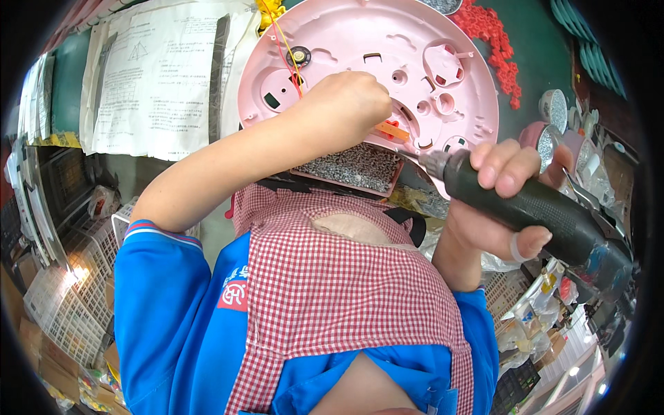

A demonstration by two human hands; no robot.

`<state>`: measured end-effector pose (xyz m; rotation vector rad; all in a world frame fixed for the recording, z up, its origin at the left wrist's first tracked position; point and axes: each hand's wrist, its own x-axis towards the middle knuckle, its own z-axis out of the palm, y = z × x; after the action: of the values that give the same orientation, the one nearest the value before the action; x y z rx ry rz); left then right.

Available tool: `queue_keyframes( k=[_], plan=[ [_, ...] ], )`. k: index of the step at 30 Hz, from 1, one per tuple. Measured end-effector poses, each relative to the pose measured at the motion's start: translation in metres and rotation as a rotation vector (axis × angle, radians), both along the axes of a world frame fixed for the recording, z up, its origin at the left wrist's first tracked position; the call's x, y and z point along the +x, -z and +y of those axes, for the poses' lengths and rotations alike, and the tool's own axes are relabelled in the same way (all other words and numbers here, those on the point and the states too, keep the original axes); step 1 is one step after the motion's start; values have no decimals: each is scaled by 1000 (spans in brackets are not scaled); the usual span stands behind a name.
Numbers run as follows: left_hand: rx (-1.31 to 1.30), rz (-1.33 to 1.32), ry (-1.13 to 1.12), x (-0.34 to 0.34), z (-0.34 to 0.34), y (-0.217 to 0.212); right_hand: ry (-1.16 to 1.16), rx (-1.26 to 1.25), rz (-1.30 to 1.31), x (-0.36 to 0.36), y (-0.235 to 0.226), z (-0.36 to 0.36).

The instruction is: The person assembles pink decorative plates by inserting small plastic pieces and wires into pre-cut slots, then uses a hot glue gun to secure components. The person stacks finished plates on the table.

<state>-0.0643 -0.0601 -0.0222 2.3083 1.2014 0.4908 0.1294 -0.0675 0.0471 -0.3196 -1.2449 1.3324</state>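
A round pink plastic shell [325, 31] lies with its ribbed inside facing up. Over its near side my left hand [349, 104] is closed, knuckles up, and the fingertips are hidden. Beside that hand sits an orange strip-like part [393, 131] with red pieces next to it. My right hand [501, 176] grips a black electric screwdriver [546, 211], held tilted with its bit pointing left at the shell's near rim. A small round speaker [299, 56] is in the shell's left part, with red and yellow wires [283, 38] passing over it.
A pink tray [395, 185] of small screws sits between my body and the shell. Red plastic pieces [492, 41] lie at the far right, near cups of small metal parts [551, 135]. Printed sheets [162, 76] lie at left, above a white basket [69, 311].
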Motion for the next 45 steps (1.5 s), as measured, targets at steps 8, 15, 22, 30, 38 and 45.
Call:
queue_keyframes(
  k=[8,15,22,30,38,45],
  plan=[
    [45,-10,29,2,3,0,111,-71,-272,-23,20,7],
    [12,-15,6,0,1,-5,65,-187,-282,-26,25,6],
    [193,-106,-18,-6,-18,-16,-29,9,-61,-21,8,13],
    [307,-220,-93,-9,-29,-19,-34,17,77,-19,2,8],
    [288,-120,-174,-9,-37,-22,38,-22,6,-30,-1,2],
    [-13,5,-210,-27,-33,-18,91,-105,-185,-54,19,7]
  ],
)
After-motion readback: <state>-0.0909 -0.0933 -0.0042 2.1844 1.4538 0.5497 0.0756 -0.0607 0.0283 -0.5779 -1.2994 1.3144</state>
